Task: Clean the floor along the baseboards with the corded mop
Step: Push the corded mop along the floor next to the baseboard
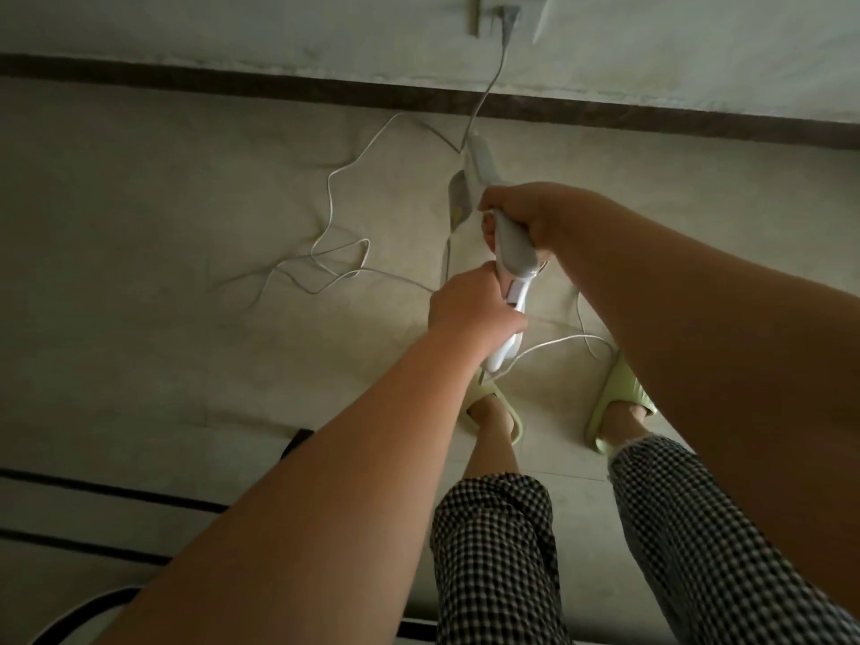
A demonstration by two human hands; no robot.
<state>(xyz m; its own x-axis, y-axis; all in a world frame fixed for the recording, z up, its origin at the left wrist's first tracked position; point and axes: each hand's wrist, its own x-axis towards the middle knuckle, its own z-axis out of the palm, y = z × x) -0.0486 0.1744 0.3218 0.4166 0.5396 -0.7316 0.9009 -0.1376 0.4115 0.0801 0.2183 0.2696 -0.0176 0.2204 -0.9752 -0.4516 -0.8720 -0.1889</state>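
Both forearms are left bare, with no sleeves seen. Black-and-white checked trousers (493, 551) are worn, cut off above the ankles. Pale green open-toed slide slippers (614, 393) with ridged straps are worn on bare feet.

I take this for a home room: pale tiled floor (195, 365) meeting a dark baseboard (232, 79), a wall socket (509, 14) just above the baseboard, house slippers (619, 402) below it
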